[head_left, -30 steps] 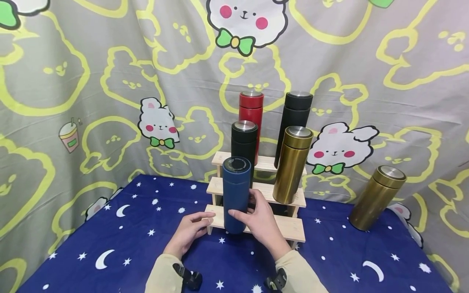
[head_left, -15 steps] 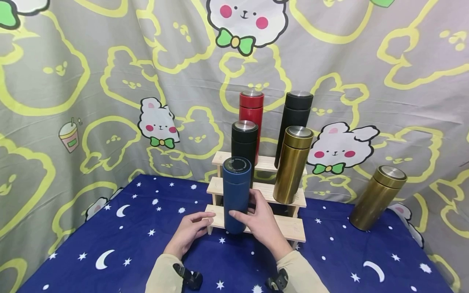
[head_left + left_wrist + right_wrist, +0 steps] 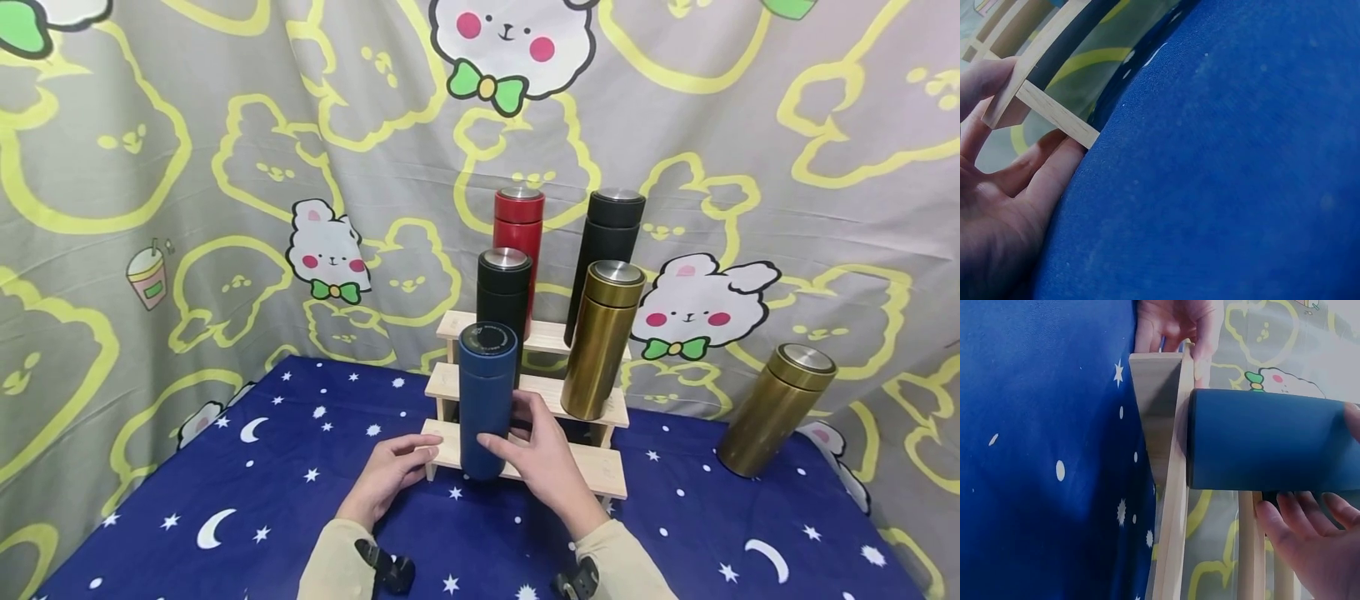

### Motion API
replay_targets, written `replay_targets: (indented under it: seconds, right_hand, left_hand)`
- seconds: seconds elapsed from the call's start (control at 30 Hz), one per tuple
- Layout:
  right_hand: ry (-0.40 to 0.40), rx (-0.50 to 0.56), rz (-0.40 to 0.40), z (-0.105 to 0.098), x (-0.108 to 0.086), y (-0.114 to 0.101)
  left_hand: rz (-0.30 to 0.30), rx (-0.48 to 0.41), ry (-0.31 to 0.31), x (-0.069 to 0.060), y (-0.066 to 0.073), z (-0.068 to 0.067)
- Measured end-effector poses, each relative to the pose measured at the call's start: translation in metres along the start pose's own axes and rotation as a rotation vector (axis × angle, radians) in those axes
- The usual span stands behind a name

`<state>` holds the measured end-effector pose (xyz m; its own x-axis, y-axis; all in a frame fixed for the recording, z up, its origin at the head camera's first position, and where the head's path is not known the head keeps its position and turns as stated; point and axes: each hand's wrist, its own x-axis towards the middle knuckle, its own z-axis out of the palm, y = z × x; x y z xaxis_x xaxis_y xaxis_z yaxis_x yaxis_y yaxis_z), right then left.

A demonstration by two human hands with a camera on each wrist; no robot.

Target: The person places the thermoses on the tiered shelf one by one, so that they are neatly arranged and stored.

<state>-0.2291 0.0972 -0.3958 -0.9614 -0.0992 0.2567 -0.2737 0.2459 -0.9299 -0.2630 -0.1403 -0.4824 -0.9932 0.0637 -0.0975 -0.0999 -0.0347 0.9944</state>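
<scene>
In the head view a blue thermos bottle (image 3: 487, 400) stands upright on the lowest step of a three-step wooden stand (image 3: 600, 468). My right hand (image 3: 546, 458) holds this bottle from the right, thumb on its near face and fingers at its far side. The right wrist view shows the base of the blue thermos bottle (image 3: 1266, 440) on the board, with the right hand's fingers (image 3: 1316, 525) beside it. My left hand (image 3: 386, 475) grips the left end of the lowest step. In the left wrist view, fingers of the left hand (image 3: 1004, 212) lie above and below the board (image 3: 1022, 72).
On the middle step stand a black bottle (image 3: 502, 304) and a gold bottle (image 3: 603, 342). A red bottle (image 3: 519, 221) and another black bottle (image 3: 611, 242) occupy the top step. A second gold bottle (image 3: 776, 408) stands on the blue cloth (image 3: 300, 525) at right.
The right hand has shifted very slightly to the right against the blue thermos bottle. The head view has moved a little; the left hand, stand and bottles keep their places.
</scene>
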Motion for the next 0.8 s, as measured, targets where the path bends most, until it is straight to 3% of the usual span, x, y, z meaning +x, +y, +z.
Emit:
replay_targets:
  seconds: [0.27,0.57,0.8]
  right_hand:
    - [0.0,0.062,-0.026,-0.009,-0.006,0.003]
    - [0.037,-0.022,-0.048,-0.024,-0.017,0.01]
    - [0.024,0.015,-0.053,-0.035,-0.023,0.01]
  left_hand:
    - [-0.007,0.034,-0.006,-0.001,0.002,-0.001]
    - [-0.006,0.027,-0.016,-0.002,0.004,-0.001]
    - [-0.003,0.053,-0.011,-0.002,0.006,-0.002]
